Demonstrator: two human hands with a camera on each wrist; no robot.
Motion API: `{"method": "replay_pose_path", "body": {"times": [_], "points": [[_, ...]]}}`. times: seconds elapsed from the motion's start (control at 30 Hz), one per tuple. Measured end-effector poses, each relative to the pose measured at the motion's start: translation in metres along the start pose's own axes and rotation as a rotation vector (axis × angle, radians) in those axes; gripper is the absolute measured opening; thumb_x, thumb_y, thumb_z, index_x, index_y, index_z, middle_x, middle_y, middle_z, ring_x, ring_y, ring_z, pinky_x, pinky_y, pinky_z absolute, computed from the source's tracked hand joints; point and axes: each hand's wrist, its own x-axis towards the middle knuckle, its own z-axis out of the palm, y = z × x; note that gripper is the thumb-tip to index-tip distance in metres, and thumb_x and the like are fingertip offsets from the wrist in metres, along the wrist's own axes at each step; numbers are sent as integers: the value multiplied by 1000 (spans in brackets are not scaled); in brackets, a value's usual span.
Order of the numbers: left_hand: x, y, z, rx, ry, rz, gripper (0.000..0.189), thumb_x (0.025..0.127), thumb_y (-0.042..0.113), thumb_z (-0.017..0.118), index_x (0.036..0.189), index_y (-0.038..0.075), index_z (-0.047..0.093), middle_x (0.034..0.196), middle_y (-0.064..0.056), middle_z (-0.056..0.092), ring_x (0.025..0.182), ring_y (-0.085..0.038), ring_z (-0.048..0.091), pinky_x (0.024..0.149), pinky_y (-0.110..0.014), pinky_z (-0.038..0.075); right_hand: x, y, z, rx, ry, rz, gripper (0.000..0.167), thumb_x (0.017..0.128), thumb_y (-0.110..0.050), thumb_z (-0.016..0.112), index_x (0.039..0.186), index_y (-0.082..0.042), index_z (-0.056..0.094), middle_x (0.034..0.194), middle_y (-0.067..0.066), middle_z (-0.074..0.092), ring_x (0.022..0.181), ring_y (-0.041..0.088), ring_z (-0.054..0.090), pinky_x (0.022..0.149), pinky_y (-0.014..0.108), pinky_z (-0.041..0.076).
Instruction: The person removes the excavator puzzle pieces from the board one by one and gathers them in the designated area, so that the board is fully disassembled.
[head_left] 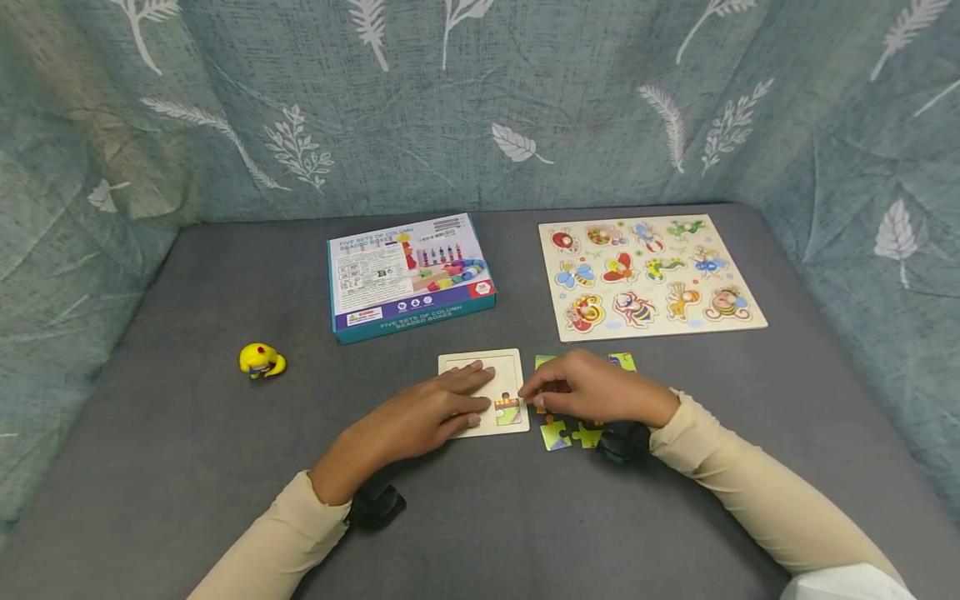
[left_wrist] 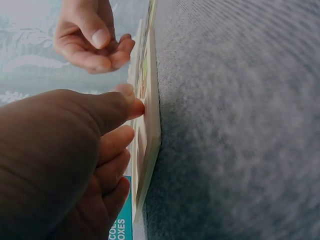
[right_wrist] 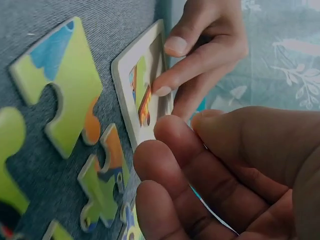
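Note:
A square wooden puzzle tray (head_left: 501, 364) lies on the table with a jigsaw piece (head_left: 508, 414) set in its lower right corner. My left hand (head_left: 431, 414) rests on the tray, fingers extended, the tips close to that piece. Just off the tray's right edge is my right hand (head_left: 600, 387), its fingers loosely bent and nothing showing between thumb and fingertips in the right wrist view. Beneath and around it are several loose jigsaw pieces (right_wrist: 72, 85), mostly green with blue and orange parts; the hand hides some of them in the head view.
Behind the tray stands a blue and white box (head_left: 412, 275) of column beads. A wooden insect puzzle board (head_left: 652, 275) lies at the back right. To the left sits a small yellow toy (head_left: 262, 360). A leaf-patterned curtain (head_left: 480, 108) hangs along the table's back.

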Motion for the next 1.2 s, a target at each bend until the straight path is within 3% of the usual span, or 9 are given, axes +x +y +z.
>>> {"method": "replay_pose_path", "body": {"times": [0.37,0.83,1.07,1.2], "points": [[0,2,-1,-2,-13,36,34,100,16,57,131,4,61,148,-9,44,139,-23,35,110,-42,32,12,-1,3,-11,-5,-12,19,96,-3,60,109,-5,73,92,1,69,68,4,57,60,24,50],[0,0,0,4,-23,32,36,100,17,57,133,4,59,148,-8,44,140,-23,33,111,-42,31,22,-2,6,-7,9,-4,20,93,0,59,107,-3,73,98,2,71,66,3,52,58,22,46],[0,0,1,13,-31,32,36,100,17,57,133,3,59,148,-8,44,140,-24,33,111,-42,31,24,-1,6,-26,-8,21,20,94,-2,60,109,-1,73,100,2,71,75,2,56,65,22,50],[-1,0,1,8,-31,26,37,100,18,57,134,3,58,148,-9,43,140,-24,33,111,-42,31,24,-1,7,-21,-4,21,20,94,-2,59,109,-1,72,94,1,70,67,1,54,61,22,48]]}}
